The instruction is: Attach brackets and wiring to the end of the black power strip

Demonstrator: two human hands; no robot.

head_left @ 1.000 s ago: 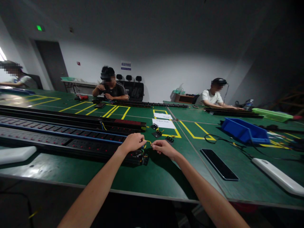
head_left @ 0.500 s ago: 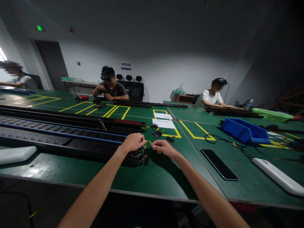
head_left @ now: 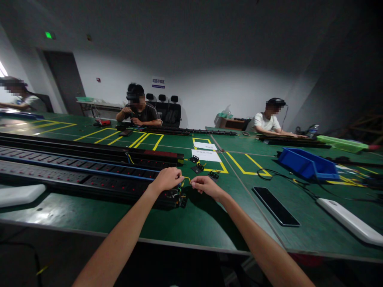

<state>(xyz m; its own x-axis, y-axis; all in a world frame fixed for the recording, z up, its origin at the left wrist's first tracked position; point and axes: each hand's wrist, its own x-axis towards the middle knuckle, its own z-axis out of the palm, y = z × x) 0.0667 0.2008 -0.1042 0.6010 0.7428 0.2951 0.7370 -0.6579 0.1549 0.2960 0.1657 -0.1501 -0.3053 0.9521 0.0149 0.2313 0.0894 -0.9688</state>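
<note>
A long black power strip [head_left: 89,181] with red switches lies along the green table [head_left: 194,223], its open end in front of me. My left hand [head_left: 166,179] is closed at that end, pinching one end of a short yellow wire [head_left: 186,177]. My right hand [head_left: 205,185] is closed on the wire's other end, just right of the strip. Coloured wires stick out of the strip's end [head_left: 179,196] below my hands.
More black strips [head_left: 89,151] lie behind. Small black brackets [head_left: 198,167] and white papers [head_left: 206,155] sit beyond my hands. A dark phone [head_left: 275,206], a white bar [head_left: 348,221] and a blue bin [head_left: 306,165] are on the right. Three people sit at the far side.
</note>
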